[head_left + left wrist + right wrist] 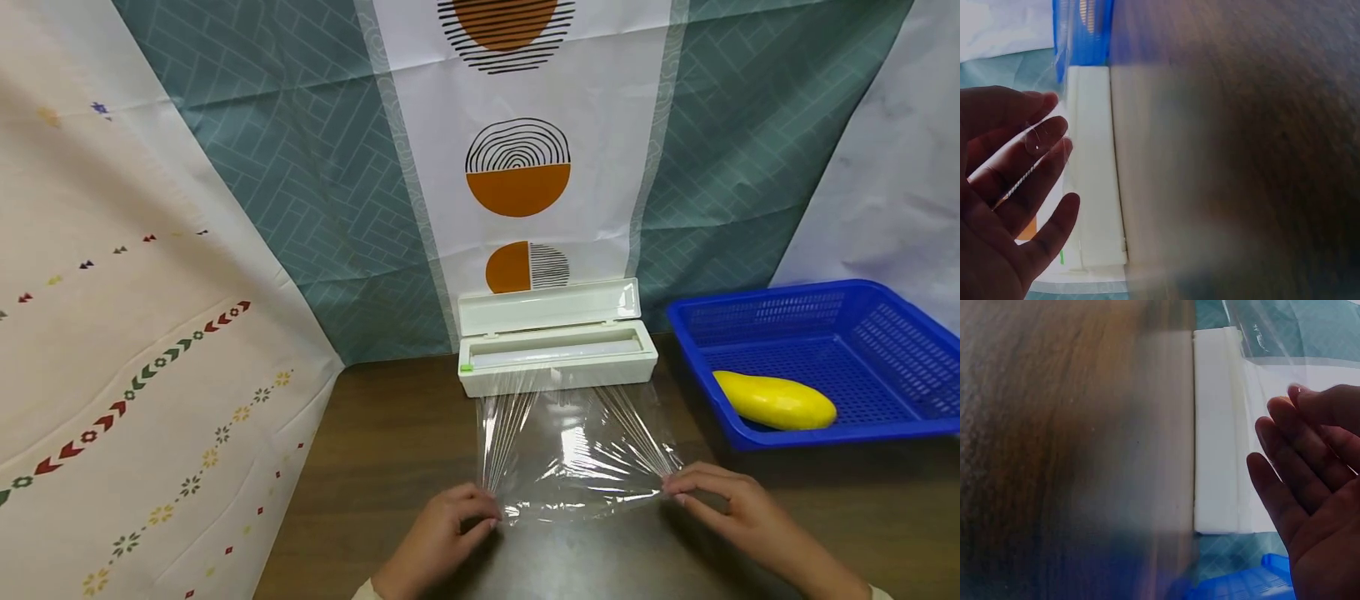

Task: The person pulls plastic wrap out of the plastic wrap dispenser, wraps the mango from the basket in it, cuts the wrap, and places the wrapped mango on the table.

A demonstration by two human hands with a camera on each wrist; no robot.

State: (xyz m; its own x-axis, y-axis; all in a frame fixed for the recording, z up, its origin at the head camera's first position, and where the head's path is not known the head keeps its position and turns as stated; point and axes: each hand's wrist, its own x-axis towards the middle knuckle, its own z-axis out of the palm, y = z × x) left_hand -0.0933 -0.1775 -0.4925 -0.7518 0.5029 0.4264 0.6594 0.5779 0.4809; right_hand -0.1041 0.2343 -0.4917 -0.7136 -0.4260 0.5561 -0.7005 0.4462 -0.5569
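A clear sheet of plastic wrap [573,454] stretches toward me from a white wrap dispenser [558,375], whose lid [547,310] stands raised at the back. Inside the box lies the wrap roll [555,353]. My left hand [450,529] pinches the sheet's near left corner between thumb and fingers. At the near right corner, my right hand [738,508] pinches the film the same way. Creases run from both corners back to the dispenser. In the wrist views, the remaining fingers of the left hand [1019,169] and right hand [1316,469] are loosely extended.
To the right stands a blue plastic basket [832,433] with a yellow, elongated fruit or vegetable [776,402] in it. The brown wooden table [360,467] meets a patterned cloth [300,167] behind and a cream cloth [150,375] at left.
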